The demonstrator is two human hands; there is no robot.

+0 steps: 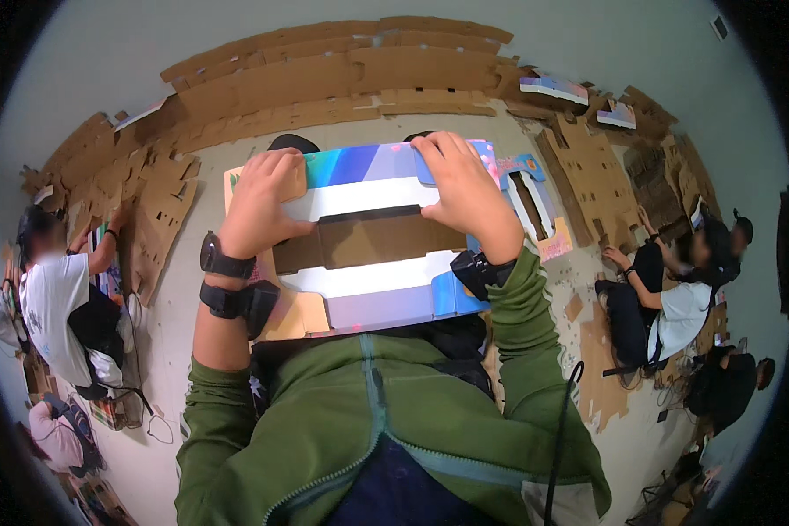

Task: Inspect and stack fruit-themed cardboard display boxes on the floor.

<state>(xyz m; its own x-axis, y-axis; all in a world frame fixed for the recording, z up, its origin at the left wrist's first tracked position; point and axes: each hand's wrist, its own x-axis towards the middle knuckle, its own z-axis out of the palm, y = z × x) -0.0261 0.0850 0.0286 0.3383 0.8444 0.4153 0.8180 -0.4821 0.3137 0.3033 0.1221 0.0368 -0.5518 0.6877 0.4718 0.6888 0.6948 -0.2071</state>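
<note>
I see the printed box [373, 317] near the centre, just beyond the green jacket [316, 403]. The left hand [267, 193] and the right hand [465, 184] both grip its far side, fingers over the edge, thumbs at the opening. If the thumbs press too strongly, I think the white flap [359, 197] may crease; if one hand pulls harder, the box may twist. Whether the legs support it, I cannot tell. On the right, a second printed box [548, 213] lies just beside, so a wide movement may knock it. Farther, brown cardboard sheets [316, 79] lie across the floor, and people sit on both sides.
</note>
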